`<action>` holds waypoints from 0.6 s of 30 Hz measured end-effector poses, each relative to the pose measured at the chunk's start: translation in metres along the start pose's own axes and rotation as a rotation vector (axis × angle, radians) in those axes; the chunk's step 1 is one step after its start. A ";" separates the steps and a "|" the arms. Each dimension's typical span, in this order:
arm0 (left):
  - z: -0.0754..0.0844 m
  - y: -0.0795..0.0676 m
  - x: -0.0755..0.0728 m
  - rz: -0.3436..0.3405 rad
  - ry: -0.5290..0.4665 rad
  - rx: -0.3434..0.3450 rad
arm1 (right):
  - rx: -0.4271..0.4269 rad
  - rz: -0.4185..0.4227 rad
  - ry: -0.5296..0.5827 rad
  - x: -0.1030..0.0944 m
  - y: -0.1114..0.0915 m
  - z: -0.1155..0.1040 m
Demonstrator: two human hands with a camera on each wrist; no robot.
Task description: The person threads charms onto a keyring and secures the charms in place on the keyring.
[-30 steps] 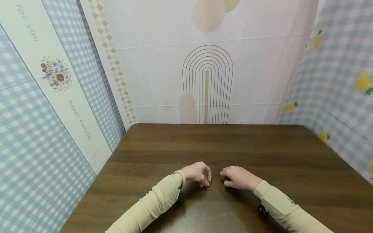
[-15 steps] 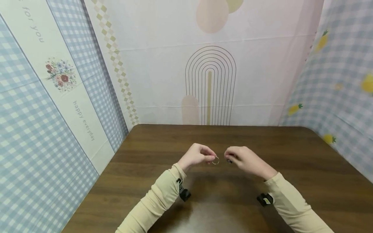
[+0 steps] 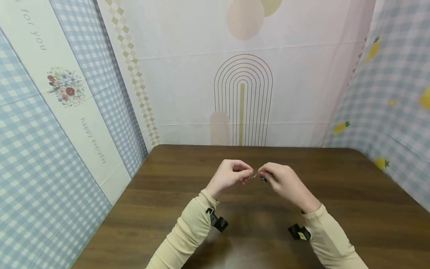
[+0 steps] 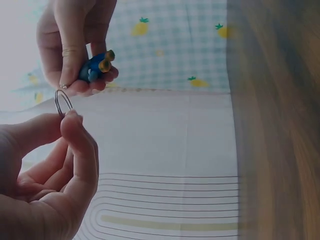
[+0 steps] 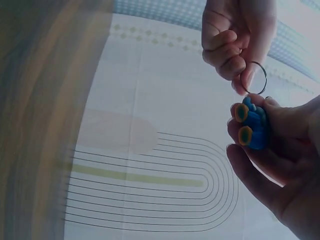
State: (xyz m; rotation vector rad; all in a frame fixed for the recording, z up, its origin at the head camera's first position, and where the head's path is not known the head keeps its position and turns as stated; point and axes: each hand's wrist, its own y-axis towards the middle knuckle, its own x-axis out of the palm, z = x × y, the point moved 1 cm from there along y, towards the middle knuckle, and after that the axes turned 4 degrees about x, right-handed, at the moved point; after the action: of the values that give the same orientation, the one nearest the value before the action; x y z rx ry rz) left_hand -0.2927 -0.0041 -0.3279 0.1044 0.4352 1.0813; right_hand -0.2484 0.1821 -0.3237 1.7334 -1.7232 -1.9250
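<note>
Between thumb and index finger my left hand (image 3: 227, 176) pinches a thin metal key ring (image 5: 266, 79), which stands up from the fingertips. Opposite it, my right hand (image 3: 283, 182) grips a small blue toy figure (image 5: 256, 129) with two orange-rimmed feet; the fingers hide its upper part. A tiny metal bit (image 4: 63, 87) shows at the right thumb tip in the left wrist view, right by the ring's top. Both hands are raised over the table with their fingertips close together.
The brown wooden table (image 3: 188, 160) lies under both hands. Behind it hangs a pale patterned cloth (image 3: 181, 89), with checked cloths at the left and right. Dark wrist cameras (image 3: 220, 223) are strapped below both wrists.
Both hands have risen from low over the table and moved forward, the left with the key ring. They have drawn closer together, and the blue figure in the right hand has come into sight.
</note>
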 end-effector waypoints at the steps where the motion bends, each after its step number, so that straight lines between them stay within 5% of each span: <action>1: 0.000 0.000 0.001 0.015 0.030 0.010 | -0.007 0.011 -0.011 0.001 0.000 0.000; 7: 0.000 0.001 0.007 0.069 0.265 0.065 | -0.013 0.016 -0.090 0.008 -0.001 0.003; 13: -0.002 0.004 0.013 0.050 0.478 0.150 | 0.003 -0.078 -0.140 0.015 -0.002 0.012; 18: -0.005 0.010 0.013 -0.035 0.350 0.075 | -0.039 -0.087 -0.045 0.014 0.001 0.024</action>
State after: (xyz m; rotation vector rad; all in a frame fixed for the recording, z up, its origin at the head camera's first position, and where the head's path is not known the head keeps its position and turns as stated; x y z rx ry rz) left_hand -0.2973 0.0113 -0.3334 -0.0278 0.7892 1.0514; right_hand -0.2707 0.1889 -0.3382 1.7940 -1.6390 -2.0333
